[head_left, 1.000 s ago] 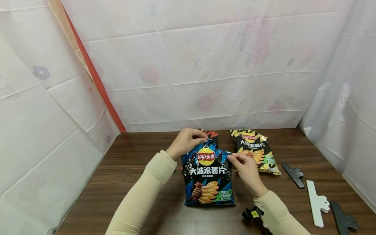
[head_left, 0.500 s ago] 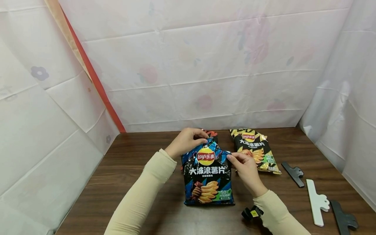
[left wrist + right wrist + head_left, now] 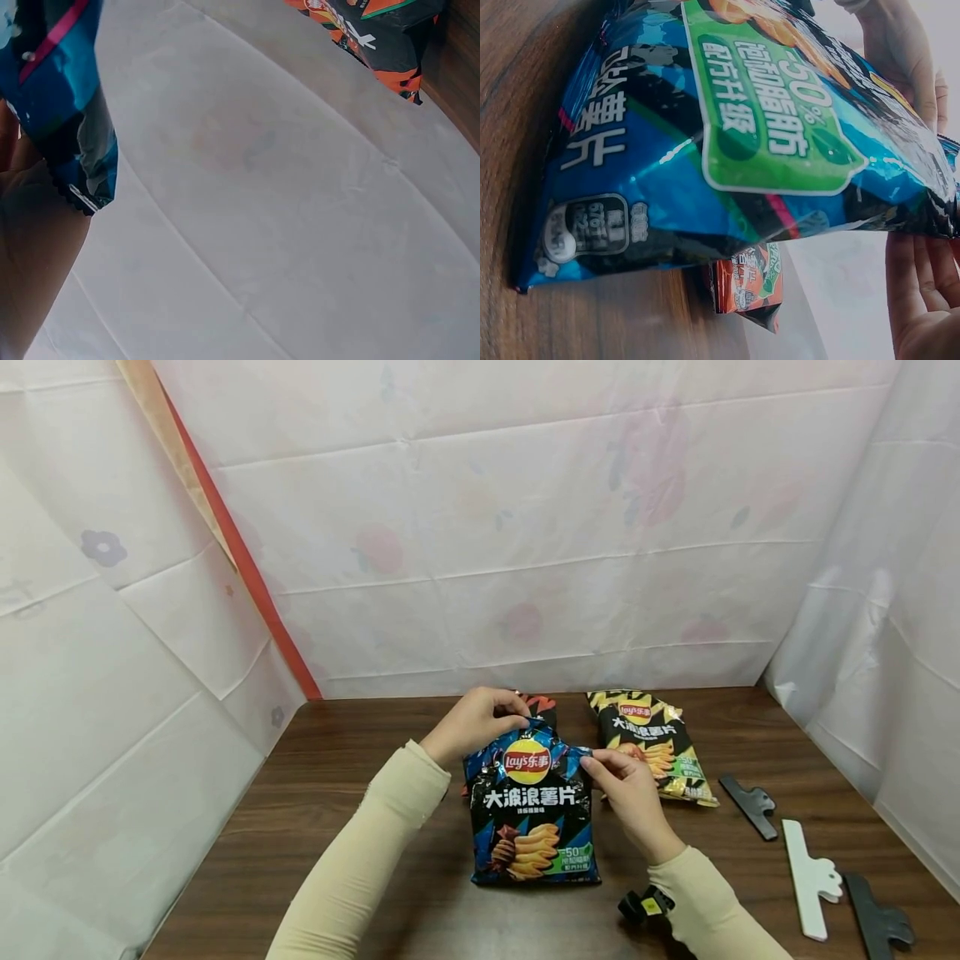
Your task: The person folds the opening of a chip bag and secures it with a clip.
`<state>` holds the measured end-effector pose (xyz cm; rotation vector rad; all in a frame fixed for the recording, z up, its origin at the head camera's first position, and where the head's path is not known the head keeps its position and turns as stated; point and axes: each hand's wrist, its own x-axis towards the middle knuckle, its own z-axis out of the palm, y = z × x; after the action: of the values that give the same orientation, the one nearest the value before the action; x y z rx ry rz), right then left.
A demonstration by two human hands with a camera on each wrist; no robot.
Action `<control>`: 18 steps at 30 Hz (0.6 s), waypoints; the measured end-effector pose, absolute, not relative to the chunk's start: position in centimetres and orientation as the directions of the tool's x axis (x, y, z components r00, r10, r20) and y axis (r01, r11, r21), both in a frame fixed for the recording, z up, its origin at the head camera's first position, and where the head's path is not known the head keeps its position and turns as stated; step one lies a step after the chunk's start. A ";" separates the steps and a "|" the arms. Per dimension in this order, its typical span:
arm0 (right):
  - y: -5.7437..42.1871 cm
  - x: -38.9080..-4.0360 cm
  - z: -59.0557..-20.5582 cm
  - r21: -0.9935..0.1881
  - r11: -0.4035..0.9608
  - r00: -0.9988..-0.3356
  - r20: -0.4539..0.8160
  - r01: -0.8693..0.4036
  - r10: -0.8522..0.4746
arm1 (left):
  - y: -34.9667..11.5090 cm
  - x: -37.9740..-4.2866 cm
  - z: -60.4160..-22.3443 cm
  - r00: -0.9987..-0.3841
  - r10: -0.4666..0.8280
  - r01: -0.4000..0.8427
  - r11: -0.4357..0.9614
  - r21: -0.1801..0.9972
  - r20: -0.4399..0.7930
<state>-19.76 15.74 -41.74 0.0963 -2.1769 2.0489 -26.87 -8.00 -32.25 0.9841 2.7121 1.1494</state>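
A white, fruit-printed sheet [image 3: 480, 527] is hanging behind and along both sides, apparently screening the work area. Below it, the dark brown wood-grain table [image 3: 322, 860] is carrying everything else. Two close-fitting cream fabric sleeves [image 3: 367, 860] are reaching in from the near edge, one on either side of the glossy blue-and-black foil crisp bag [image 3: 532, 810].

That bag is occupying the middle of the table, front facing the person, its lower edge seemingly resting on the wood while its upper part is being held up, probably so the top is easy to handle. To its right, a yellow-and-black foil crisp bag [image 3: 648, 743] is lying flat; behind it, an orange-red-and-black foil crisp bag [image 3: 542, 706] is mostly hiding.

The left hand [image 3: 471, 724] is pinching the blue bag's higher top corner, and the right hand [image 3: 630, 797] is pinching the lower one at its right side; this two-sided hold is likely spreading the top and steadying the bag. Whether the top is open, I cannot tell.

At the right, a long white plastic clip [image 3: 806, 877] is lying between a dark grey plastic clip [image 3: 873, 918] nearer the person and a smaller dark grey clip [image 3: 750, 808] farther off, perhaps placed there for easy reach.
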 end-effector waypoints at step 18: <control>15.8 -19.6 -41.7 -0.990 0.083 -0.991 0.119 -0.114 0.054 | -8.1 -27.0 -32.1 -0.775 0.580 0.575 0.485 0.659 0.250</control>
<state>-19.55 15.80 -41.66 0.0623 -2.2173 2.0458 -26.99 -8.11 -32.09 1.0513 2.7016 1.1942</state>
